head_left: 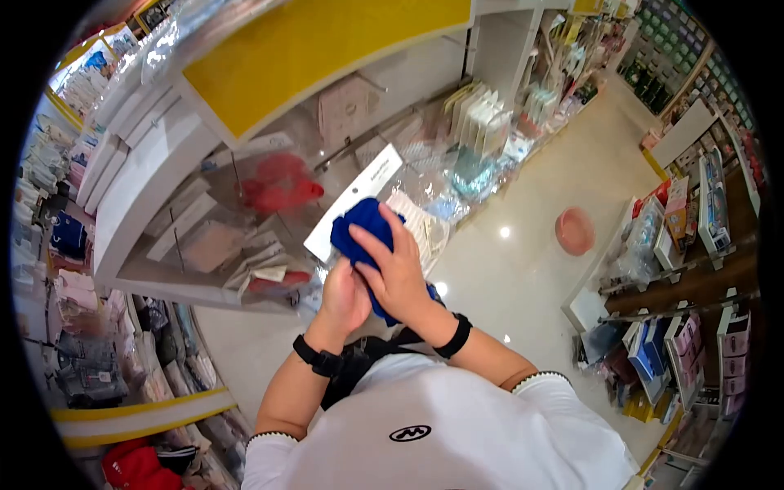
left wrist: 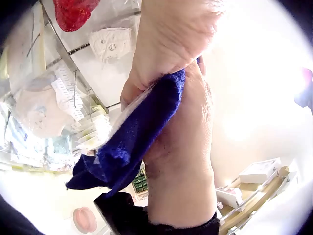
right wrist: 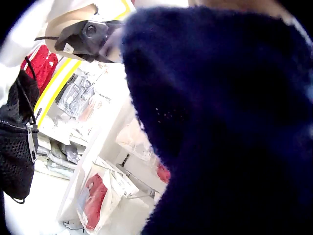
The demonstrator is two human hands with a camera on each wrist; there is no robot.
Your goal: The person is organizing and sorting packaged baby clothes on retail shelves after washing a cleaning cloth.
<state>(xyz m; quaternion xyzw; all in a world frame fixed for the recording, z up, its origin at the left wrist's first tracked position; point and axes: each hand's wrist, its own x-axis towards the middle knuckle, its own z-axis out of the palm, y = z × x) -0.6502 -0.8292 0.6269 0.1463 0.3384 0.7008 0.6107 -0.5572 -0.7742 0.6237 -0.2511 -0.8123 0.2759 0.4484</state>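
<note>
While both hands are on it, blue cloth (head_left: 359,229): one, bunched and held in mid-air before the display shelf (head_left: 155,184), resting on no surface.
Right hand (head_left: 398,273): its grip lies over the top of the cloth, fingers curled round the fabric; in the right wrist view the blue knit (right wrist: 225,127) fills most of the picture.
Left hand (head_left: 345,298): at 7 o'clock of the cloth, clasping it from beneath; the left wrist view shows the fabric (left wrist: 132,147) pressed along its palm, fingertips hidden.
Done, by my judgement: the cloth is off the shelf and firmly in hand.
Left, by my judgement: it is still crumpled, neither laid flat nor hung on a peg, nor slipped into any pack.
White card (head_left: 353,214): one, slanting just behind the cloth from 8 to 1 o'clock; I cannot tell whether it touches.
Red packs (head_left: 278,186): at least two on the shelf, at 10 o'clock.
Black wristbands (head_left: 318,357): two, one on each wrist.
Black mesh bag (right wrist: 17,142): one, hanging at the person's front, at 6 o'clock.
Pink bowl (head_left: 575,230): one, on the floor at 3 o'clock, well apart.
</note>
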